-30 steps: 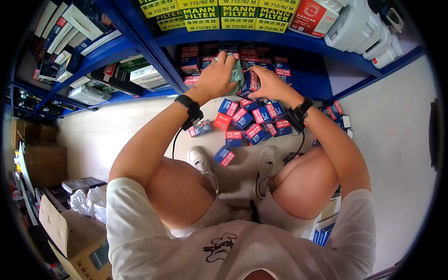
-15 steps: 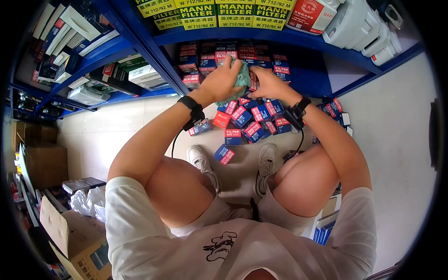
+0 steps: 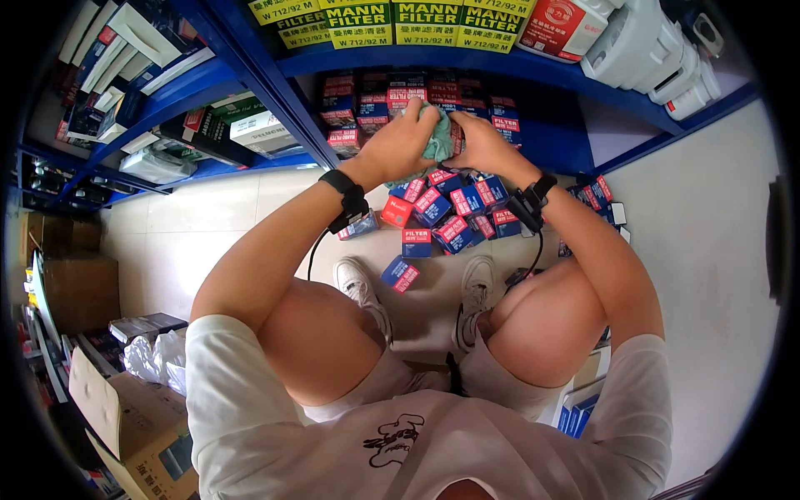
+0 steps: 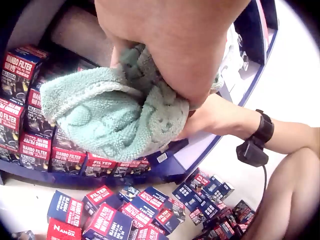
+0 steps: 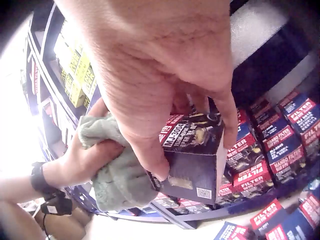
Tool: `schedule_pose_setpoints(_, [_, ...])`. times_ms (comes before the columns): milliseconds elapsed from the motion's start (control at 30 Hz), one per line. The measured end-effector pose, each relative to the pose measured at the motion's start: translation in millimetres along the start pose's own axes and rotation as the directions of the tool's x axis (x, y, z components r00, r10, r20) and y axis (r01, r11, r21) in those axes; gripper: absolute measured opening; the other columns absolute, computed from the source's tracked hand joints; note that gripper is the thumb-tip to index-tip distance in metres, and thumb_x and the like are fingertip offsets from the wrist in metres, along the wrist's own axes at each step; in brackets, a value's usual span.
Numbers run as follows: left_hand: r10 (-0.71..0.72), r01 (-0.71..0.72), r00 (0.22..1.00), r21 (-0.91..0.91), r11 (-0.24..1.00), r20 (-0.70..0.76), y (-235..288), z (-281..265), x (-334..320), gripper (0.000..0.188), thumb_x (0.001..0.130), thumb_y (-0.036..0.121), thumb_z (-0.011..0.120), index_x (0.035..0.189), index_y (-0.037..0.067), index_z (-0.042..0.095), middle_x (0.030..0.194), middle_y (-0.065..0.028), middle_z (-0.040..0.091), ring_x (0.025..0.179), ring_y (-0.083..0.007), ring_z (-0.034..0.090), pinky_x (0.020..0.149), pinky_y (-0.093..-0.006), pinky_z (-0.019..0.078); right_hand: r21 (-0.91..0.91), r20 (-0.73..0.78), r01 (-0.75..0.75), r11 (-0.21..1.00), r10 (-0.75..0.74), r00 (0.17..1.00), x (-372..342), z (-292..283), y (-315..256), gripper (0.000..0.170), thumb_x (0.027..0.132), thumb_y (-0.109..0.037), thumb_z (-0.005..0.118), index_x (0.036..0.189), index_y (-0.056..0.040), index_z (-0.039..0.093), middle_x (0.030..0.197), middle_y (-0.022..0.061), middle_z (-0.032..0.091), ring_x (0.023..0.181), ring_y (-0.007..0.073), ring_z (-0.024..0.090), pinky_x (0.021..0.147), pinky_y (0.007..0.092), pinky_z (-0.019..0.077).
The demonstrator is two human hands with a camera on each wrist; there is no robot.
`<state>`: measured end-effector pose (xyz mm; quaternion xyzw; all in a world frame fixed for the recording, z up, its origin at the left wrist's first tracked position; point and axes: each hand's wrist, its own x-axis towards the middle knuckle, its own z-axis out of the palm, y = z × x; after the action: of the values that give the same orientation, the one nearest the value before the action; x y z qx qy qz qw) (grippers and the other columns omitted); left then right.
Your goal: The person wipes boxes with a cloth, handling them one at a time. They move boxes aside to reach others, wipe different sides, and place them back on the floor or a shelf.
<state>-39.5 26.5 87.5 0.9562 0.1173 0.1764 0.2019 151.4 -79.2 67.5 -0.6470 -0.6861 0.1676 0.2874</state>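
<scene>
My left hand (image 3: 402, 143) grips a bunched pale green terry cloth (image 4: 102, 117), part of which hangs below the fingers. In my right hand (image 3: 490, 152) is a dark blue and red filter box (image 5: 192, 172), held between the thumb on one side and the fingers on the other. The right wrist view has the cloth right against the box's left side. Seen from the head, cloth and hands hide most of that box. Both hands are in front of the lowest blue shelf, above a pile of similar filter boxes (image 3: 454, 236) on the floor.
Rows of filter boxes (image 3: 340, 112) stand on the lowest shelf (image 3: 552, 154). Above them are yellow-green filter boxes (image 3: 358, 25) and white jugs (image 3: 637, 50). A blue upright (image 3: 279, 108) rises at the left. An opened carton (image 3: 154, 433) stands lower left.
The left hand and cloth have shifted right, up to the box in the right hand, and the cloth now covers more of it. The right hand has stayed nearly in place.
</scene>
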Motion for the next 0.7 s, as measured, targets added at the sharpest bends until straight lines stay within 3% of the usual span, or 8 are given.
schedule_pose_setpoints(100, [0.055,-0.055,0.998,0.018,0.998,-0.019,0,2,-1,0.068,0.069,0.014,0.083,0.119,0.003,0.039,0.115,-0.0245,0.044,0.102,-0.0489,0.057,0.085,-0.0504,0.0515,0.005,0.014,-0.026,1.000,0.026,1.000,-2,-2,1,0.079,0.060,-0.024,0.087,0.125,0.0067,0.054,0.120,0.0264,0.061,0.114,0.0416,0.058,0.100,0.0432,0.0465])
schedule_pose_setpoints(200, [-0.002,0.006,0.999,0.087,0.996,-0.046,-6,0,4,0.068,0.069,0.015,0.083,0.120,0.004,0.039,0.115,-0.0243,0.045,0.101,-0.0481,0.059,0.084,-0.0505,0.0524,-0.010,0.016,-0.012,1.000,0.012,1.000,-2,-3,-2,0.079,0.061,-0.026,0.087,0.125,0.0061,0.054,0.123,0.0262,0.060,0.115,0.0413,0.058,0.101,0.0425,0.0460])
schedule_pose_setpoints(267, [-0.134,0.130,0.991,0.165,0.978,0.017,-12,1,4,0.069,0.070,0.016,0.083,0.122,0.005,0.039,0.117,-0.0250,0.046,0.100,-0.0473,0.060,0.083,-0.0507,0.0535,-0.023,0.016,0.007,1.000,-0.007,1.000,-4,-4,-4,0.080,0.061,-0.027,0.087,0.126,0.0055,0.054,0.125,0.0260,0.060,0.117,0.0411,0.058,0.102,0.0421,0.0458])
schedule_pose_setpoints(400, [-0.211,0.176,0.970,0.251,0.952,0.120,-15,-10,-2,0.071,0.070,0.018,0.083,0.124,0.005,0.040,0.122,-0.0265,0.046,0.102,-0.0470,0.061,0.084,-0.0506,0.0544,-0.043,0.138,-0.014,0.999,0.020,0.990,-4,-4,-10,0.083,0.062,-0.030,0.087,0.129,0.0028,0.051,0.125,0.0255,0.060,0.119,0.0398,0.057,0.102,0.0419,0.0455])
schedule_pose_setpoints(500, [-0.196,0.156,0.973,0.279,0.947,0.121,-24,-17,-8,0.071,0.072,0.019,0.083,0.126,0.005,0.040,0.122,-0.0260,0.046,0.102,-0.0469,0.061,0.084,-0.0505,0.0544,-0.132,0.164,-0.055,0.990,0.077,0.983,-6,-2,-14,0.082,0.063,-0.026,0.086,0.130,0.0029,0.049,0.122,0.0259,0.060,0.119,0.0399,0.057,0.101,0.0419,0.0460])
schedule_pose_setpoints(700, [-0.237,0.204,0.968,0.294,0.934,0.080,-34,-34,-23,0.070,0.074,0.021,0.081,0.128,0.004,0.040,0.121,-0.0248,0.047,0.100,-0.0469,0.061,0.084,-0.0505,0.0540,-0.032,0.169,-0.085,0.996,0.089,0.982,-7,1,-11,0.083,0.064,-0.017,0.084,0.134,0.0009,0.043,0.120,0.0258,0.055,0.115,0.0419,0.056,0.097,0.0421,0.0480])
